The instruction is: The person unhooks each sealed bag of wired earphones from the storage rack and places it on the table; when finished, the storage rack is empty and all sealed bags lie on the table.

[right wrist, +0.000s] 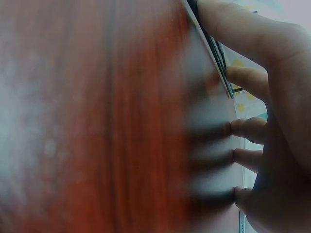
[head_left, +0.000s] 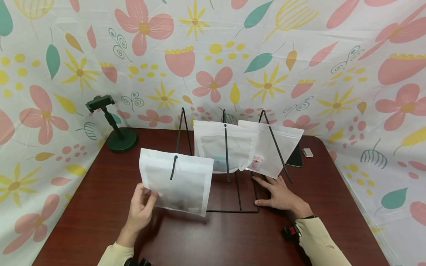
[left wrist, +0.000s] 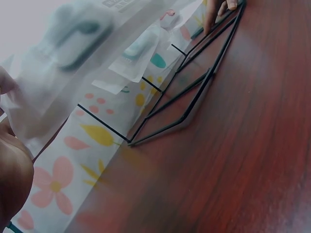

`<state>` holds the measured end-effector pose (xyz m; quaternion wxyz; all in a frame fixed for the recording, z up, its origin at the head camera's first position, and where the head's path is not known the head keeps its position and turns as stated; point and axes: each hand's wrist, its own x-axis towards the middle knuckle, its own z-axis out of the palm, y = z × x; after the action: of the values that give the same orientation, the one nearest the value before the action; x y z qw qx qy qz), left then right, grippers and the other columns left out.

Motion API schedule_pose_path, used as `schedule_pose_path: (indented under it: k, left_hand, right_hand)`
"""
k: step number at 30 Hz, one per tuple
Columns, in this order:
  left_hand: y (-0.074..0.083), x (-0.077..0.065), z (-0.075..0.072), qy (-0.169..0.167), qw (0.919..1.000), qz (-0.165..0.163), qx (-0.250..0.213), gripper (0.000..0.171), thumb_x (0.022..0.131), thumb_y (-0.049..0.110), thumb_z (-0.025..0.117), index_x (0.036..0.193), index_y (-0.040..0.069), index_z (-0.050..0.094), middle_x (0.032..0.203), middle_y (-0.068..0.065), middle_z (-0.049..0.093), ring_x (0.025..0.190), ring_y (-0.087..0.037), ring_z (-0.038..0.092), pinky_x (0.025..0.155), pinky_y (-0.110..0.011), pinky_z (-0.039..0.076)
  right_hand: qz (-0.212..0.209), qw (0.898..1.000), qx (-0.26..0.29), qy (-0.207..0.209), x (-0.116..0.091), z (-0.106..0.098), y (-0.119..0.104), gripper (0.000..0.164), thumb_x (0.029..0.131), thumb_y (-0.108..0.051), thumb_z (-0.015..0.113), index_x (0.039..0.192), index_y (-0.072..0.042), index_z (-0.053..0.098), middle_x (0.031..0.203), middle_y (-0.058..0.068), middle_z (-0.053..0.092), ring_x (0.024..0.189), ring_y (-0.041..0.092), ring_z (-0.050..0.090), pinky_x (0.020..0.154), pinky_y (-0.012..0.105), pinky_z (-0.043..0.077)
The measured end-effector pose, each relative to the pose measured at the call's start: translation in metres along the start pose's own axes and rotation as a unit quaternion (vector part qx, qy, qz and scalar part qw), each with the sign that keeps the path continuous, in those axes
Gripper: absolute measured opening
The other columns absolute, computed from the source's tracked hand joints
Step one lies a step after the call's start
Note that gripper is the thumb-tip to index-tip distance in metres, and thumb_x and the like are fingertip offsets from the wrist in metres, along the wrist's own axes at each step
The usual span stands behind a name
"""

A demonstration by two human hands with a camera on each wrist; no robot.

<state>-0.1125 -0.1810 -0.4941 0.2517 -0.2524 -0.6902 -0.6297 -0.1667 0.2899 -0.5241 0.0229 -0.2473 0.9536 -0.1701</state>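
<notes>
Translucent white, a flat zip-style pouch [head_left: 186, 184] hangs on the left prong [head_left: 173, 168] of a black wire rack [head_left: 233, 211], its edge pinched by the left hand [head_left: 141, 207]; the right hand [head_left: 280, 194], fingers spread, touches the base. Probably hanging or unhooking, direction unclear; next calls for steady sliding.

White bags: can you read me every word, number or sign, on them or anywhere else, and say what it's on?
No text can be read anywhere.
Front bag: printing near its lower edge, too blurred to read.
Right bag: pink item inside, any marks too small to read.
Middle bag: nothing readable.
</notes>
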Motion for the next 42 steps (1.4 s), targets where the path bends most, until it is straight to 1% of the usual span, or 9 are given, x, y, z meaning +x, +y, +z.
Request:
schedule_pose_path:
  k: [4,7,11,14,19,24,33,38,42]
  left_hand:
    - [-0.001,-0.002,-0.002,0.003,0.9998,0.014,-0.01,0.028,0.079,-0.033,0.044,0.105,-0.021,0.042,0.099,0.005,0.065,0.089,-0.004,0.06,0.074,-0.015,0.047]
    - [0.0,-0.004,-0.004,0.001,0.9997,0.02,-0.015,0.03,0.078,-0.035,0.043,0.104,-0.021,0.042,0.097,0.003,0.065,0.089,-0.005,0.06,0.074,-0.015,0.047]
    - [0.003,-0.005,-0.006,-0.008,0.9994,0.026,-0.024,0.03,0.078,-0.034,0.043,0.105,-0.021,0.041,0.097,0.001,0.065,0.09,-0.006,0.06,0.075,-0.016,0.047]
    - [0.006,-0.004,-0.005,-0.011,0.9991,0.027,-0.029,0.029,0.079,-0.034,0.042,0.105,-0.021,0.041,0.098,0.001,0.065,0.091,-0.007,0.06,0.075,-0.017,0.047]
    - [0.01,-0.006,-0.005,-0.008,0.9994,0.026,-0.022,0.029,0.078,-0.034,0.043,0.104,-0.021,0.041,0.099,0.003,0.065,0.091,-0.006,0.06,0.075,-0.016,0.047]
    - [0.013,-0.01,-0.005,-0.004,0.9995,0.024,-0.021,0.029,0.078,-0.035,0.042,0.104,-0.021,0.041,0.101,0.003,0.065,0.091,-0.006,0.059,0.075,-0.017,0.046]
    - [0.016,-0.015,-0.003,-0.007,0.999,0.034,-0.029,0.027,0.079,-0.034,0.042,0.103,-0.022,0.041,0.101,0.001,0.065,0.093,-0.007,0.059,0.077,-0.017,0.047]
    - [0.018,-0.019,-0.003,-0.001,0.9994,0.034,-0.01,0.029,0.077,-0.034,0.044,0.104,-0.022,0.041,0.104,0.004,0.065,0.095,-0.005,0.061,0.078,-0.015,0.047]
    - [0.02,-0.019,-0.004,0.004,0.9993,0.034,-0.014,0.03,0.077,-0.035,0.044,0.104,-0.022,0.042,0.104,0.004,0.064,0.095,-0.005,0.06,0.08,-0.015,0.047]
  right_hand:
    - [0.006,1.0,-0.003,-0.004,-0.001,0.0,-0.001,0.086,0.077,-0.062,0.072,0.146,-0.018,0.046,0.153,0.02,0.033,0.137,0.049,0.026,0.107,0.071,0.015]
    - [0.001,1.0,0.001,0.004,-0.001,0.001,-0.001,0.086,0.076,-0.061,0.073,0.146,-0.019,0.046,0.153,0.019,0.033,0.137,0.048,0.025,0.107,0.071,0.015]
    - [-0.01,1.0,0.006,0.016,-0.001,0.002,0.0,0.086,0.076,-0.058,0.075,0.146,-0.018,0.047,0.153,0.02,0.032,0.138,0.05,0.022,0.105,0.071,0.014]
    - [-0.01,1.0,0.007,0.014,0.0,0.0,0.001,0.086,0.075,-0.058,0.075,0.145,-0.016,0.047,0.153,0.022,0.031,0.14,0.051,0.019,0.106,0.072,0.013]
    - [0.005,1.0,0.006,-0.003,0.002,-0.002,0.0,0.086,0.076,-0.059,0.074,0.146,-0.017,0.046,0.155,0.022,0.029,0.142,0.05,0.017,0.107,0.073,0.011]
    - [0.015,1.0,0.005,-0.014,0.001,-0.001,-0.001,0.086,0.077,-0.062,0.072,0.147,-0.019,0.044,0.155,0.023,0.029,0.14,0.052,0.022,0.107,0.074,0.012]
    - [0.011,1.0,0.0,-0.003,-0.001,0.0,0.001,0.086,0.076,-0.062,0.072,0.146,-0.02,0.046,0.153,0.021,0.033,0.136,0.051,0.027,0.106,0.073,0.014]
    - [0.004,1.0,0.004,-0.008,-0.002,0.001,0.002,0.087,0.076,-0.063,0.072,0.147,-0.02,0.044,0.155,0.018,0.031,0.139,0.048,0.023,0.107,0.071,0.013]
    - [0.004,1.0,0.011,-0.007,-0.001,0.001,0.003,0.087,0.076,-0.062,0.072,0.147,-0.02,0.044,0.154,0.019,0.03,0.14,0.047,0.022,0.108,0.069,0.013]
